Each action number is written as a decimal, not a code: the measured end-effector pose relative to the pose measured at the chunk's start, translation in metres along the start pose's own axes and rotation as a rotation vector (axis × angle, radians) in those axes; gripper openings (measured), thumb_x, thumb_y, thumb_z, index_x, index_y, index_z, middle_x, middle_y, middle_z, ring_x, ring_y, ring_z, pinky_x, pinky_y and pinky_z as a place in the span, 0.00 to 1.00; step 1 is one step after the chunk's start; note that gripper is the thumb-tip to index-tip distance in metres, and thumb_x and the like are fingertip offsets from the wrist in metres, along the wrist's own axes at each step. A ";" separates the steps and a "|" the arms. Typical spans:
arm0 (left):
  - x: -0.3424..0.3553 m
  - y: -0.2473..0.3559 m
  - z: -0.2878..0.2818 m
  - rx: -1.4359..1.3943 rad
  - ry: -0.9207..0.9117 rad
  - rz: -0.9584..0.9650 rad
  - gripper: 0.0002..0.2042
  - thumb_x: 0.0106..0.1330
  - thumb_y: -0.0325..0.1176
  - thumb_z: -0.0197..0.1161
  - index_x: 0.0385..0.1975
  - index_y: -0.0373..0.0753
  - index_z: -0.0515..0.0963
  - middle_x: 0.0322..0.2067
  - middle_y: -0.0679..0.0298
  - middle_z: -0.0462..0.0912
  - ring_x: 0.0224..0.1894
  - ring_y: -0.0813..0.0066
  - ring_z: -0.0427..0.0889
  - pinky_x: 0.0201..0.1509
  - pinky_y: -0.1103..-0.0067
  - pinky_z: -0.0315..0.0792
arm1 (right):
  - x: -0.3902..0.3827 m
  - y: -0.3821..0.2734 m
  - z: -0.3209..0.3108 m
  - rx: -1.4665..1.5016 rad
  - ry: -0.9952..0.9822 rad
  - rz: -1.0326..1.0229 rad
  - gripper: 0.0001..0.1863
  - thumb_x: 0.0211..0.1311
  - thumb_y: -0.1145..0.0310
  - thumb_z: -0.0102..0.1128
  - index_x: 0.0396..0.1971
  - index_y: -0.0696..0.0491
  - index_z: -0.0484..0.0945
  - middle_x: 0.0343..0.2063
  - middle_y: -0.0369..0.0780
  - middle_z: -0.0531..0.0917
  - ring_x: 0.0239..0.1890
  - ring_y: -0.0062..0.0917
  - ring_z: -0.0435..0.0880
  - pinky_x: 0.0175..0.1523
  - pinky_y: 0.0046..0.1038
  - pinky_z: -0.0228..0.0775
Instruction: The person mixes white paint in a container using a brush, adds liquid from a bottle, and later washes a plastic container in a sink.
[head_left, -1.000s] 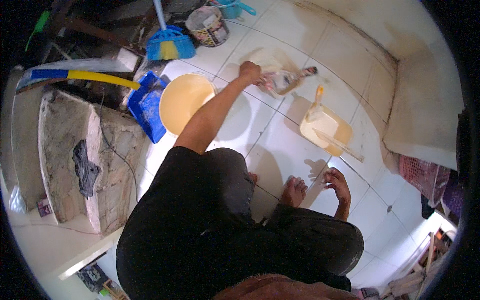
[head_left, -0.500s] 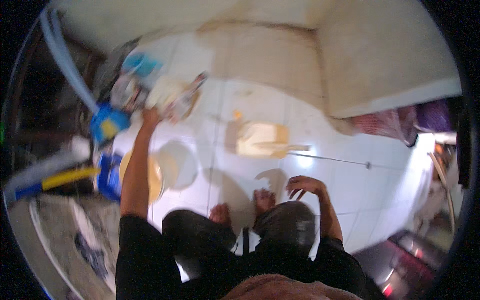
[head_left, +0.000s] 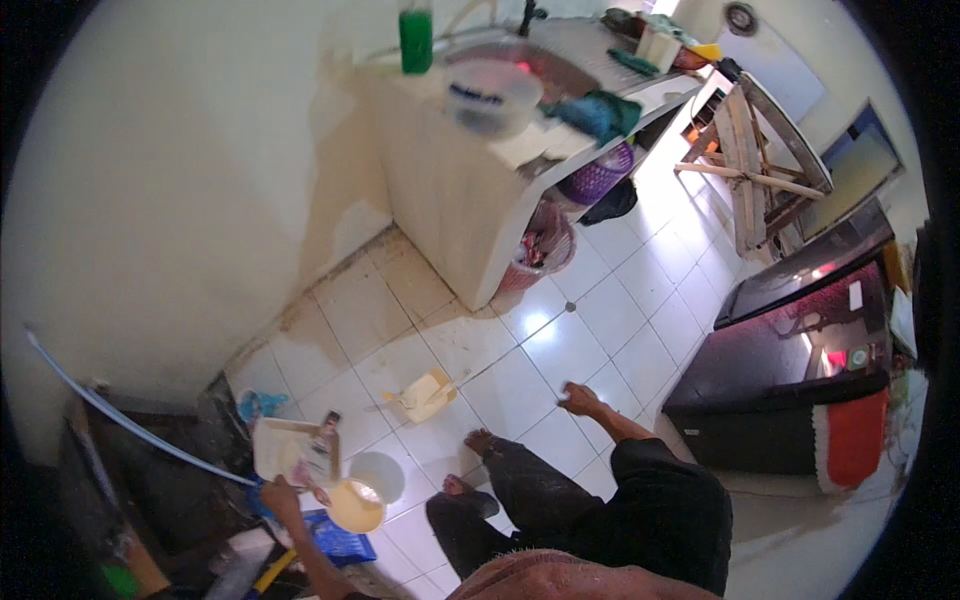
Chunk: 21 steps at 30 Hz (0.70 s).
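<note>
My left hand (head_left: 281,498) reaches down at the lower left, beside a pale rectangular tray (head_left: 272,452) and the lower end of a light blue tube (head_left: 170,443). Its fingers look bunched; what they hold, if anything, is hidden. A clear bottle-like item (head_left: 322,450) lies across the tray. Just right of that forearm stands a cream bucket (head_left: 357,508), with a blue package (head_left: 342,543) below it. My right hand (head_left: 581,399) hangs over the tiles with its fingers apart and nothing in them. A small cream-yellow tray (head_left: 428,395) with a thin handled tool lies on the floor between the hands.
A counter (head_left: 430,170) with a sink stands ahead, bearing a plastic bowl (head_left: 495,95) and a green bottle (head_left: 416,42). Pink (head_left: 540,250) and purple (head_left: 598,175) baskets sit beneath it. At right are a dark fridge-like cabinet (head_left: 770,390) and a folded wooden stand (head_left: 745,165).
My view has swung to the right, bringing in the counter and dark cabinet. The left hand is now nearer the blue tube's end; the right hand stays empty.
</note>
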<state>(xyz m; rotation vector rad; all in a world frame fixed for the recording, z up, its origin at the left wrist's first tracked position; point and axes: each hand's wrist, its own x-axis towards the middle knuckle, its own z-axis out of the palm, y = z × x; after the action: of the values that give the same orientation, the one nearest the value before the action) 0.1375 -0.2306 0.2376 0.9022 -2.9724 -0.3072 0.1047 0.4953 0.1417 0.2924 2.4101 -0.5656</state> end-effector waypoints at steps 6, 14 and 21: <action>-0.072 0.138 -0.190 -0.082 -0.017 0.058 0.19 0.56 0.36 0.55 0.23 0.20 0.77 0.25 0.34 0.78 0.31 0.36 0.79 0.39 0.55 0.71 | -0.213 0.075 -0.081 0.380 -0.169 0.400 0.23 0.55 0.59 0.66 0.39 0.65 0.75 0.29 0.49 0.82 0.27 0.37 0.85 0.27 0.36 0.80; -0.113 0.305 -0.285 -0.245 -0.116 0.247 0.19 0.55 0.38 0.56 0.24 0.22 0.76 0.27 0.33 0.77 0.36 0.35 0.79 0.40 0.55 0.70 | -0.242 0.151 -0.121 0.971 -0.012 0.472 0.28 0.55 0.67 0.68 0.50 0.63 0.66 0.28 0.50 0.80 0.21 0.36 0.84 0.20 0.35 0.77; -0.144 0.496 -0.326 -0.168 -0.079 0.391 0.19 0.56 0.38 0.56 0.23 0.21 0.76 0.26 0.33 0.76 0.34 0.37 0.79 0.39 0.55 0.70 | -0.175 0.200 -0.212 0.801 0.245 0.123 0.27 0.58 0.64 0.65 0.53 0.62 0.68 0.29 0.45 0.83 0.24 0.28 0.84 0.26 0.28 0.76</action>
<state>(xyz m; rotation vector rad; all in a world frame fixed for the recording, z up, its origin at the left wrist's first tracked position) 0.0102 0.1930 0.6586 0.2885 -3.0432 -0.5746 0.1944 0.7591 0.3372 0.8771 2.2483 -1.4934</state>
